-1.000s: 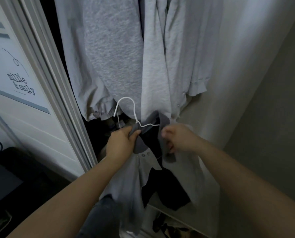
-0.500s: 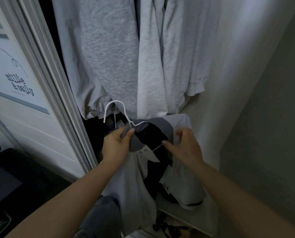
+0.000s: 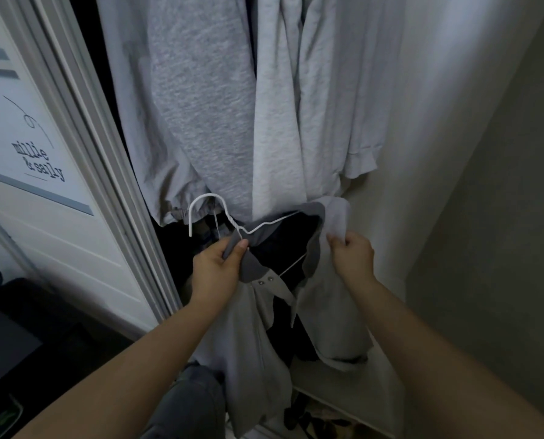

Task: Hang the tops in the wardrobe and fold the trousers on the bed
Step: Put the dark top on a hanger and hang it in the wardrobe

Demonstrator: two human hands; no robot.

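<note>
Head view: open wardrobe [image 3: 182, 236] straight ahead, dark inside; white sliding door [image 3: 74, 236] at left, framed in pale trim, printed with "millie & sally" [image 3: 39, 163] in dark type; plain pale wall [image 3: 454, 153] at right, in shadow toward the lower corner; dark floor and a black object [image 3: 14, 327] at lower left, too dim to identify.

Filling the upper wardrobe: 3 or so grey hanging tops [image 3: 232, 106], 1 of them a darker heathered knit in the middle, lighter ones either side, hems falling just above the hands and crowding the opening; jumbled items on the wardrobe floor at bottom, indistinct.

Low in the centre, in front of those hems: light grey top [image 3: 258, 337] with darker collar and snap buttons, draped partly on a white wire hanger [image 3: 220, 217], hook pointing up and left; left hand [image 3: 216, 274] clenched on the collar and the hanger's neck, thumb pressing on top; right hand [image 3: 353, 255] pinching the top's right shoulder fabric, lifted over the hanger's right end; dark lining visible between the 2 hands.
</note>
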